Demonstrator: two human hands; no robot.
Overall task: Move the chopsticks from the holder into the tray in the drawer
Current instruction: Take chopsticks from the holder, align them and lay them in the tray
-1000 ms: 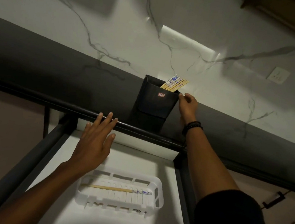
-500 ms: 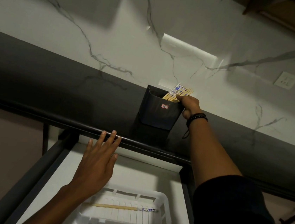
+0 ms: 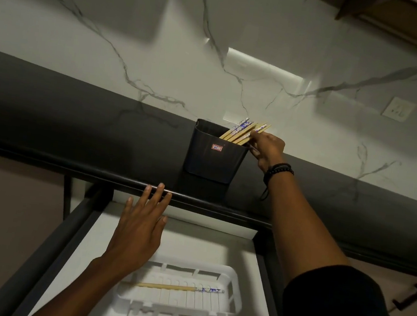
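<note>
A dark holder (image 3: 213, 155) stands on the dark counter, with several wooden chopsticks (image 3: 241, 133) with blue-patterned ends leaning out to the right. My right hand (image 3: 265, 148) is at the holder's right rim, fingers pinched on the chopsticks. My left hand (image 3: 139, 228) hovers flat with spread fingers over the open drawer (image 3: 85, 224), fingertips at the counter edge. Below, a white slotted tray (image 3: 235, 290) holds a chopstick (image 3: 177, 287) lying across it.
The dark counter (image 3: 76, 122) runs across the view beneath a white marble wall. A wall socket (image 3: 398, 110) is at the upper right. A cabinet handle (image 3: 409, 300) shows at the lower right beside my dark sleeve.
My right hand has risen from the holder's side up to the chopstick tops and closed on them. My left hand stayed over the drawer; the view tilted up.
</note>
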